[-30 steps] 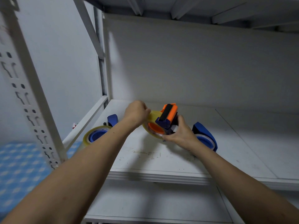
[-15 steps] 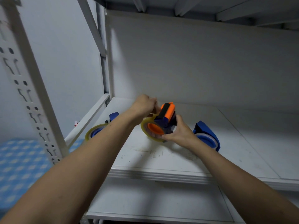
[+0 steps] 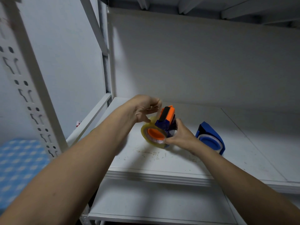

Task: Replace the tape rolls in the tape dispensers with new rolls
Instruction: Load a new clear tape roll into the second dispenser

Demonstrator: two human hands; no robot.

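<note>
We record one head-worn wide-angle view, facing forward and down onto the white shelf (image 3: pixel 246 153), with the tape dispenser (image 3: pixel 165 118) near, mid-frame.

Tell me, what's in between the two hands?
The orange-and-blue tape dispenser with its yellowish tape roll sits between the left hand and right hand, in the head view.

No legible text anywhere. Small reddish print marks on the inner core rim of the tape roll (image 3: pixel 145 135), too blurred to read.
</note>
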